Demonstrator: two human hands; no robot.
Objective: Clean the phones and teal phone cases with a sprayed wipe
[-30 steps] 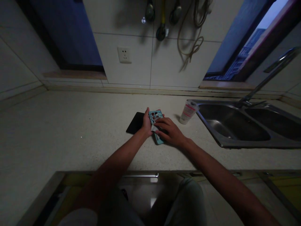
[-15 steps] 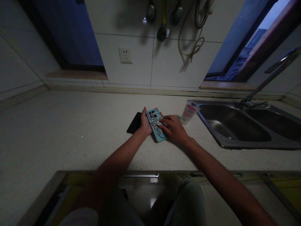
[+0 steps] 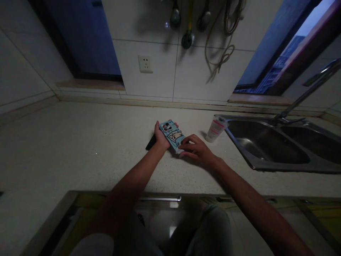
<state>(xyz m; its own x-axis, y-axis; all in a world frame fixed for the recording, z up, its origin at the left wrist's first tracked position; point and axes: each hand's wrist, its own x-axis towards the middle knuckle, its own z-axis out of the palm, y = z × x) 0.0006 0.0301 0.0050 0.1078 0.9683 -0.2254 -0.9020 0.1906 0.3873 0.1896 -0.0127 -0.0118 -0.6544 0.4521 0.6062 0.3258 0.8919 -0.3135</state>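
The blue-cased phone (image 3: 172,136) is held up over the bench (image 3: 119,142), its long axis slanting: the camera end points far-left, the other end near-right. The left hand (image 3: 160,137) grips it from the left and beneath, fingertips showing past its far-right edge. At the near-right end, the right hand's (image 3: 196,149) bent fingers pinch a pale, thin piece (image 3: 180,151) against the case. These 2 hands work left of a plastic cup (image 3: 215,128).
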